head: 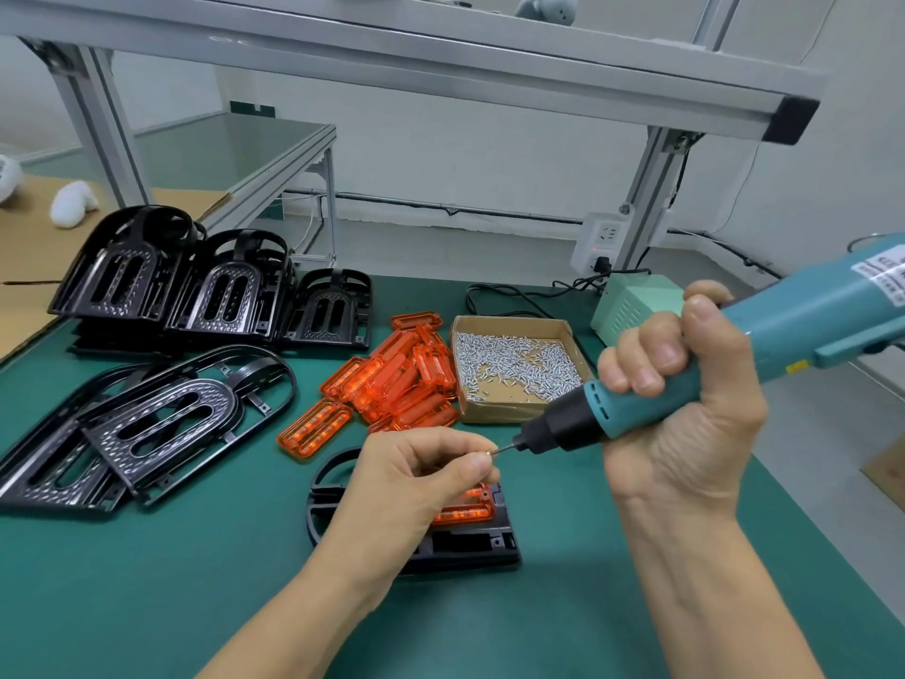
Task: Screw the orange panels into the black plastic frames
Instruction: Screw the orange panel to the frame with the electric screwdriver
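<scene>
My right hand grips a teal electric screwdriver, its bit pointing left. My left hand pinches a small screw at the bit's tip. Below my left hand lies a black plastic frame on the green mat, with an orange panel seated in it, partly hidden by the hand. A pile of orange panels lies behind it.
A cardboard box of screws sits right of the orange pile. Black frames lie at the left, and more stand stacked behind. A green power unit with cables stands at the back right. An aluminium rail runs overhead.
</scene>
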